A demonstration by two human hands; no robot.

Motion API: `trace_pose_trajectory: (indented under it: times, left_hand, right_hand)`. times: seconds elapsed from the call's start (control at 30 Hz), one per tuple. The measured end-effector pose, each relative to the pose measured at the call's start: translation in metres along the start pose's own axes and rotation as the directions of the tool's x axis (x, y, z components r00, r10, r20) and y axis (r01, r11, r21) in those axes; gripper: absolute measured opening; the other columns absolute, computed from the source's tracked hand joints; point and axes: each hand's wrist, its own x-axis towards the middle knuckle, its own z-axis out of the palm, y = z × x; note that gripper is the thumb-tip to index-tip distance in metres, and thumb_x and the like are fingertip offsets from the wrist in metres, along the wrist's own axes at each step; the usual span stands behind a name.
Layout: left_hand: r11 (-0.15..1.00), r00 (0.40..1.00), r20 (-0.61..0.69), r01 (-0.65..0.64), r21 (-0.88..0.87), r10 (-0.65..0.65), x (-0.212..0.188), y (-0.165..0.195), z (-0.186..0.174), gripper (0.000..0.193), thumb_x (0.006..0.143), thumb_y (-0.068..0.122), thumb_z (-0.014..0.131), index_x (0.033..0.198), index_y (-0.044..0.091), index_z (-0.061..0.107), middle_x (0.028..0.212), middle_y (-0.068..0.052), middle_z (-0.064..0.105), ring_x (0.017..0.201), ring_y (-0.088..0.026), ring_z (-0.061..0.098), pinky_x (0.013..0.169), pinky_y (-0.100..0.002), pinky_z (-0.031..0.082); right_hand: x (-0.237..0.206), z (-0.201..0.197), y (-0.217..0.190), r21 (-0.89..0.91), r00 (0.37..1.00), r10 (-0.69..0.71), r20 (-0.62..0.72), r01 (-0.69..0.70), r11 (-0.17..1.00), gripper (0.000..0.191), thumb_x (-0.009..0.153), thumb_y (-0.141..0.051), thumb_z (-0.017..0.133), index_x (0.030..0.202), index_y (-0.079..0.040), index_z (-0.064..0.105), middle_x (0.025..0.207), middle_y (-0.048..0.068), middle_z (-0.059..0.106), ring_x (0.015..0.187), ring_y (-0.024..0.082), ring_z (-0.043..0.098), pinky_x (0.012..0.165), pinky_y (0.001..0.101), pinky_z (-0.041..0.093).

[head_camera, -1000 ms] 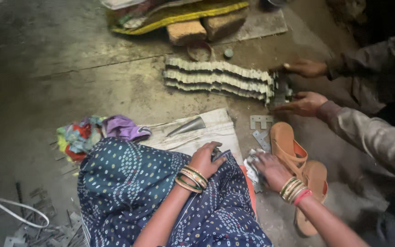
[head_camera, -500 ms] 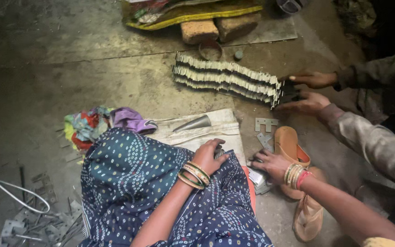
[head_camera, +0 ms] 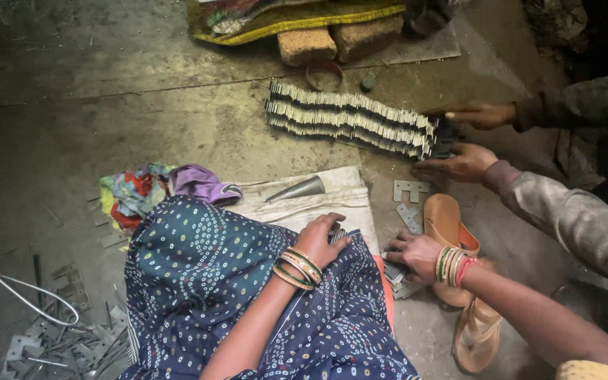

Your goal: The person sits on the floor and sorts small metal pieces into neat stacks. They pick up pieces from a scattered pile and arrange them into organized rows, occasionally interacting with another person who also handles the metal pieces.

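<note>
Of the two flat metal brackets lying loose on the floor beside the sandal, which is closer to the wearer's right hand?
The lower bracket, slanted beside the sandal, lies closer to the right hand. The other bracket sits further up, towards the long stack.

I see my left hand (head_camera: 321,239) resting on blue dotted cloth (head_camera: 205,281) at centre frame. My right hand (head_camera: 416,255) presses flat metal pieces (head_camera: 394,276) on the floor (head_camera: 107,119), beside a tan sandal (head_camera: 448,225).
</note>
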Motion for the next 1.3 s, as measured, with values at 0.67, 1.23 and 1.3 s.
trace_pose_trajectory:
  times: [0.67, 1.23, 1.3]
  left_hand:
    - [0.999, 0.999, -0.020, 0.034, -0.023, -0.035, 0.002, -0.003, 0.002, 0.047, 0.081, 0.024, 0.082, 0.121, 0.004, 0.067, 0.105, -0.018, 0.074, 0.092, -0.030, 0.073, 0.083, -0.039, 0.058]
    - [0.462, 0.913, -0.366, -0.250, -0.851, -0.181, 0.040, 0.016, -0.061, 0.052, 0.094, 0.013, 0.072, 0.140, 0.000, 0.052, 0.121, -0.010, 0.069, 0.107, -0.018, 0.066, 0.090, -0.034, 0.056]
    - [0.355, 0.876, -0.453, -0.376, -0.856, -0.165, 0.035, 0.039, -0.108, 0.046, 0.095, 0.010, 0.069, 0.137, 0.001, 0.053, 0.120, -0.009, 0.068, 0.105, -0.018, 0.067, 0.089, -0.033, 0.057]
  right_hand:
    - [0.017, -0.027, 0.027, 0.292, 0.927, 0.375, -0.015, -0.355, 0.888, 0.032, 0.077, -0.019, 0.075, 0.108, -0.015, 0.077, 0.099, 0.010, 0.076, 0.093, 0.026, 0.072, 0.081, 0.0369, 0.055]
    - [0.146, -0.162, -0.035, 0.766, 0.739, 0.422, -0.525, 0.193, 0.613, 0.074, 0.074, -0.015, 0.070, 0.144, -0.002, 0.053, 0.127, 0.016, 0.068, 0.111, 0.023, 0.063, 0.095, 0.0330, 0.052]
    - [0.148, -0.221, -0.062, 0.514, 0.577, 0.219, -0.787, 0.418, 0.749, 0.084, 0.077, -0.010, 0.079, 0.148, 0.008, 0.038, 0.149, 0.023, 0.046, 0.137, 0.030, 0.044, 0.112, 0.0396, 0.035]
